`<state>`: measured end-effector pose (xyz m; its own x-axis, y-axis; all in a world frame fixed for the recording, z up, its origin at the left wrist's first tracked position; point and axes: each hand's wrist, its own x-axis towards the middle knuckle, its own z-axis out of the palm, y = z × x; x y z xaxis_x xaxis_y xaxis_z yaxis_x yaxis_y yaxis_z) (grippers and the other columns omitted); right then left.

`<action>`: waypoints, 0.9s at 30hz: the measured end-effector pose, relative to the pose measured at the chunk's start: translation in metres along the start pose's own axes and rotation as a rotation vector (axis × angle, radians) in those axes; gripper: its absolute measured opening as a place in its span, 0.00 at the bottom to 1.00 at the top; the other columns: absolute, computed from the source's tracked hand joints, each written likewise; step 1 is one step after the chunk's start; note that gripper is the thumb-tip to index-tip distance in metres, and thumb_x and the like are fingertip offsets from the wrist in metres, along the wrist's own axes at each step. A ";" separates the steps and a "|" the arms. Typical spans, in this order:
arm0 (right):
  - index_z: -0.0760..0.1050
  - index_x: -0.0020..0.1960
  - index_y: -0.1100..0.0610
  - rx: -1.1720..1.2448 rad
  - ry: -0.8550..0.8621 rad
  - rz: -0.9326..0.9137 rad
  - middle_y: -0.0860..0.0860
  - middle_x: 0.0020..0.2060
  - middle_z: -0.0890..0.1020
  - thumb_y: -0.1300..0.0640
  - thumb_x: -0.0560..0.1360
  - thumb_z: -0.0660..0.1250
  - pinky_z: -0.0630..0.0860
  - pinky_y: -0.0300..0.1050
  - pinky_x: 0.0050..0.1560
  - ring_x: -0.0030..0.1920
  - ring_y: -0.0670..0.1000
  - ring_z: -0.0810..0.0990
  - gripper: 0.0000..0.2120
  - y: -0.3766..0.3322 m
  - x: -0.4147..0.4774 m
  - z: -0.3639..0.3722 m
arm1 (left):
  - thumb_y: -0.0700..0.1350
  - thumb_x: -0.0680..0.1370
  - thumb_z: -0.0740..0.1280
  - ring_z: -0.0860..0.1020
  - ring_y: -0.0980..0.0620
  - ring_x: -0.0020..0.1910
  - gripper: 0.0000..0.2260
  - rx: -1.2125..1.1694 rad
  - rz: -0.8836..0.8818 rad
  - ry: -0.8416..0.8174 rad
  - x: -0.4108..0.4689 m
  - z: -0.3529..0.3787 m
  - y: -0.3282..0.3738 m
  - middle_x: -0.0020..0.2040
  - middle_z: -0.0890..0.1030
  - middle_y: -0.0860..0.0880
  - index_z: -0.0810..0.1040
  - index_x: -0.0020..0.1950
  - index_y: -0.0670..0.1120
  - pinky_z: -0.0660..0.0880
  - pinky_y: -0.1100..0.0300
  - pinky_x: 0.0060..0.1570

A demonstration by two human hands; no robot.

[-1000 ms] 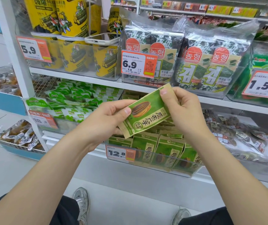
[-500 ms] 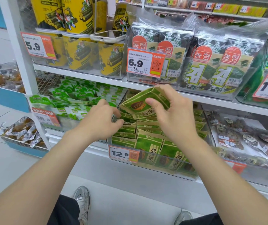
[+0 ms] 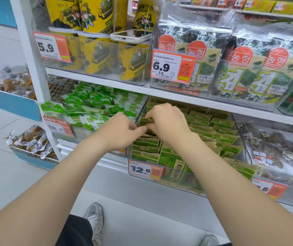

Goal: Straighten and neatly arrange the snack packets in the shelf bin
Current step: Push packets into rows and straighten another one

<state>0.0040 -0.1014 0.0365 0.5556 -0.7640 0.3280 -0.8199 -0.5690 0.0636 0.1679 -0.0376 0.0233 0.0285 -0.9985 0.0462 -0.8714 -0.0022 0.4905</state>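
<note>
Both hands, left hand (image 3: 120, 132) and right hand (image 3: 168, 121), now pinch a half-hidden green paper snack packet (image 3: 144, 121), lowered into the clear plastic shelf bin (image 3: 192, 188).

The right hand (image 3: 168, 121) hides some packets (image 3: 200, 119). The far-right tag (image 3: 268, 188) is blurry; the edge cuts off the shoes (image 3: 95, 221).

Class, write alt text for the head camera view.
Both hands, left hand and right hand, pinch a green snack packet upright in the clear bin of matching packets, tagged 12.8. Seaweed packs sit on the shelf above.
</note>
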 end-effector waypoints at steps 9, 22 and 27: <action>0.83 0.54 0.51 0.048 -0.021 0.105 0.53 0.46 0.82 0.54 0.78 0.72 0.73 0.49 0.42 0.49 0.62 0.82 0.05 0.008 -0.004 -0.010 | 0.64 0.63 0.74 0.66 0.40 0.66 0.26 0.156 -0.093 -0.172 0.008 -0.003 0.019 0.59 0.67 0.49 0.83 0.61 0.64 0.68 0.48 0.64; 0.84 0.61 0.52 0.193 0.029 0.091 0.55 0.49 0.87 0.53 0.83 0.69 0.80 0.57 0.57 0.53 0.63 0.83 0.10 0.026 -0.007 0.004 | 0.51 0.85 0.67 0.66 0.39 0.63 0.12 0.413 -0.024 0.147 0.020 0.027 0.012 0.58 0.65 0.50 0.83 0.66 0.63 0.63 0.44 0.57; 0.87 0.56 0.49 0.323 0.045 0.099 0.51 0.45 0.87 0.53 0.78 0.75 0.82 0.53 0.55 0.50 0.56 0.84 0.07 0.024 0.003 -0.003 | 0.51 0.84 0.69 0.70 0.38 0.65 0.07 0.355 -0.042 0.178 0.022 0.008 0.013 0.58 0.70 0.49 0.85 0.59 0.60 0.65 0.40 0.62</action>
<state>-0.0145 -0.1163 0.0414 0.4629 -0.8102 0.3596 -0.7793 -0.5653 -0.2703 0.1534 -0.0600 0.0234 0.1251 -0.9722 0.1982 -0.9819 -0.0927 0.1651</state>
